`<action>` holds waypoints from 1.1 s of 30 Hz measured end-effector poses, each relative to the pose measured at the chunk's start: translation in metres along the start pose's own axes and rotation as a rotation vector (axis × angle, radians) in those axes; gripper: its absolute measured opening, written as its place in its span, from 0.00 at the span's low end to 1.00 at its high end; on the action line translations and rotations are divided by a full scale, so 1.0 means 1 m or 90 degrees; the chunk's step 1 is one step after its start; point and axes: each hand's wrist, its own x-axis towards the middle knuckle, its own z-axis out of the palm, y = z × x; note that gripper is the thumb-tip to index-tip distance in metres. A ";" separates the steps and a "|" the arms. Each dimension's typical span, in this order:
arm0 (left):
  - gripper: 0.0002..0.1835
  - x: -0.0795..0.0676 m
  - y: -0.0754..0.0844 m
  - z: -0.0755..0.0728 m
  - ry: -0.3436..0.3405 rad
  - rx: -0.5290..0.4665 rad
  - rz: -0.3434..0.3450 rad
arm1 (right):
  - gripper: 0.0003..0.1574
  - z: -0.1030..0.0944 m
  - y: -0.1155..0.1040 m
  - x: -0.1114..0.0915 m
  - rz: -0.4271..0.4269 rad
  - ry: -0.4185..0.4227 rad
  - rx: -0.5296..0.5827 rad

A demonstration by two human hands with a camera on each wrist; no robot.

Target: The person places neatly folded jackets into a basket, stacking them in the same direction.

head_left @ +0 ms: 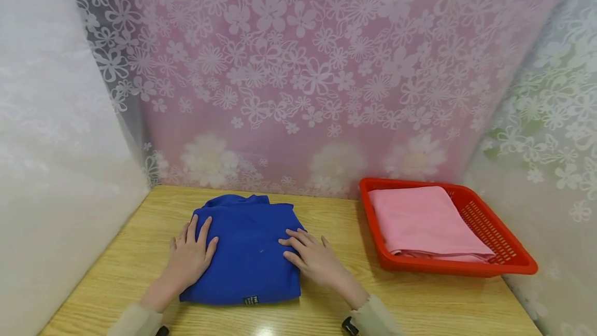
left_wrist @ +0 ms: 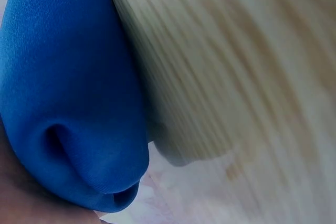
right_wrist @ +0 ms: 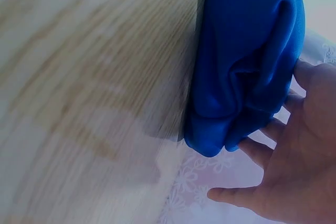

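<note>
A folded blue garment (head_left: 252, 253) lies on the wooden table, with a small dark label (head_left: 250, 300) at its near edge. My left hand (head_left: 191, 253) rests on its left side, fingers spread and pointing away from me. On the right side, my right hand (head_left: 312, 258) touches the top and edge with spread fingers. The left wrist view shows the rounded, folded side of the blue garment (left_wrist: 79, 77) close up. From the right wrist, the fingers of the right hand (right_wrist: 299, 156) lie along the garment's creased side (right_wrist: 247, 72).
A red plastic basket (head_left: 517, 261) stands at the right of the table (head_left: 331, 315), holding a folded pink cloth (head_left: 424, 222). Flower-patterned sheeting (head_left: 298, 77) hangs behind the table and along both sides.
</note>
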 end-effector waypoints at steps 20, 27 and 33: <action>0.32 0.003 0.037 0.014 -0.022 -0.028 -0.007 | 0.29 -0.010 0.021 -0.030 0.039 0.017 0.014; 0.32 0.004 0.049 0.018 -0.028 -0.034 0.000 | 0.29 -0.013 0.028 -0.040 0.049 0.024 0.022; 0.32 0.006 0.058 0.023 -0.031 -0.034 0.008 | 0.29 -0.017 0.035 -0.049 0.062 0.027 0.032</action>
